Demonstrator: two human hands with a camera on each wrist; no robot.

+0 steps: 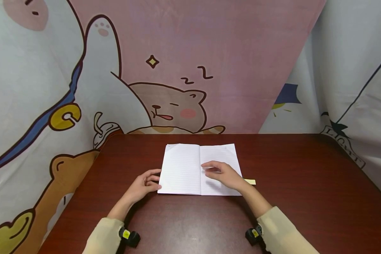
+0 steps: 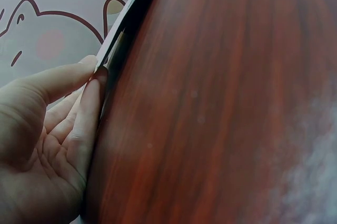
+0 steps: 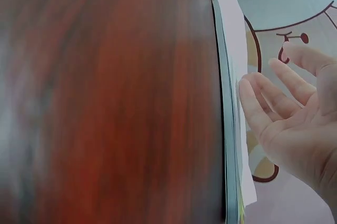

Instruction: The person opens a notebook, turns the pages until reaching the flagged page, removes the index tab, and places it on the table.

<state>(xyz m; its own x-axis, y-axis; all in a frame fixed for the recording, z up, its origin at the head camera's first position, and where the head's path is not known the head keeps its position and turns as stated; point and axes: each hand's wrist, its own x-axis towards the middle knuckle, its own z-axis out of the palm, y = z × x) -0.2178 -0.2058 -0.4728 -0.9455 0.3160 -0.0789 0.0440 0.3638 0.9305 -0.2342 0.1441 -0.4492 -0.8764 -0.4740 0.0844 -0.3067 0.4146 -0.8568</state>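
Observation:
An open notebook with lined white pages lies on the table, its fold running down the middle. At its left edge my left hand pinches the near corner; in the left wrist view the thumb is on top and fingers are beneath the edge. My right hand is over the right page, fingers loosely extended and holding nothing. The right wrist view shows that hand with its fingers spread close to the paper; whether a fingertip touches it I cannot tell.
A pale yellow tab sticks out past the notebook's right edge. Beneath everything is a dark red-brown wooden table. A cartoon-printed cloth hangs behind it and at both sides. Each wrist wears a small black camera.

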